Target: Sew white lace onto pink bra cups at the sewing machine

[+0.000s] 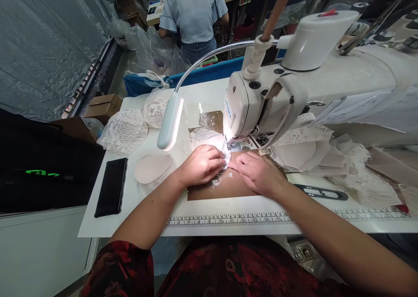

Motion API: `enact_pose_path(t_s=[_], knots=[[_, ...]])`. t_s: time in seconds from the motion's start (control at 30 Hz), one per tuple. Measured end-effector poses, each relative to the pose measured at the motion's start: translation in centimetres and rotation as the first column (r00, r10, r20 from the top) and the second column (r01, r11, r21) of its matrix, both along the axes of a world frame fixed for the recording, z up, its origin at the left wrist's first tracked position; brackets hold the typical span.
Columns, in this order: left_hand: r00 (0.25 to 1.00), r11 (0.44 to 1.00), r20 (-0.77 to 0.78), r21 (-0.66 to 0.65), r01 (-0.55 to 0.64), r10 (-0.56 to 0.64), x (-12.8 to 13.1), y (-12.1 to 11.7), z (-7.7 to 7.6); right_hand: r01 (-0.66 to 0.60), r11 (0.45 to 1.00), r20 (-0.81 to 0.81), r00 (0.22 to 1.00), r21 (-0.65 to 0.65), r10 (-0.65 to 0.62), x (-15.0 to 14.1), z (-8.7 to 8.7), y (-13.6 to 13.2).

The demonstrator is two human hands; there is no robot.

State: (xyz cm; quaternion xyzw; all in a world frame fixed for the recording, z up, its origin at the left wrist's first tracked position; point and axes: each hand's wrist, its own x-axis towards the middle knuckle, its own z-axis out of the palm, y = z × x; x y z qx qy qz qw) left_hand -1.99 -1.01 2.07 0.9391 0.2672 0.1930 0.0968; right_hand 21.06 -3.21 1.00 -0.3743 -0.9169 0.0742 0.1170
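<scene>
Both hands work right in front of the needle of a white sewing machine (pixel 238 105). My left hand (pixel 205 164) has its fingers closed on a small piece of white lace fabric (pixel 226 155), which runs up to the presser foot. From the other side, my right hand (pixel 254 170) presses its fingertips on the near edge of that lace, fingers bent and close together. Beneath the hands lies a brown sheet (pixel 209 190) taped to the table. The part of the lace under my fingers is hidden.
At left on the white table are lace cups (pixel 126 129), a beige oval pad (pixel 153 168) and a black phone (pixel 111 187). A lamp (pixel 170 122) hangs close by. Right of my hand lie a grey flat tool (pixel 321 192) and stacked lace pieces (pixel 359 170). A person (pixel 192 14) sits beyond.
</scene>
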Motion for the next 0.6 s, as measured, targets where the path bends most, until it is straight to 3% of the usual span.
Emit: enact_pose_path(t_s=[0.4, 0.6], knots=[[0.997, 0.997, -0.079, 0.073, 0.015, -0.010, 0.07, -0.11, -0.29, -0.017, 1.000, -0.075, 0.997, -0.020, 0.016, 0.26, -0.31, -0.25], [0.993, 0.998, -0.119, 0.065, 0.027, -0.019, 0.20, -0.25, -0.27, 0.054, 0.997, -0.123, 0.991, -0.046, -0.059, 0.22, 0.01, -0.30]])
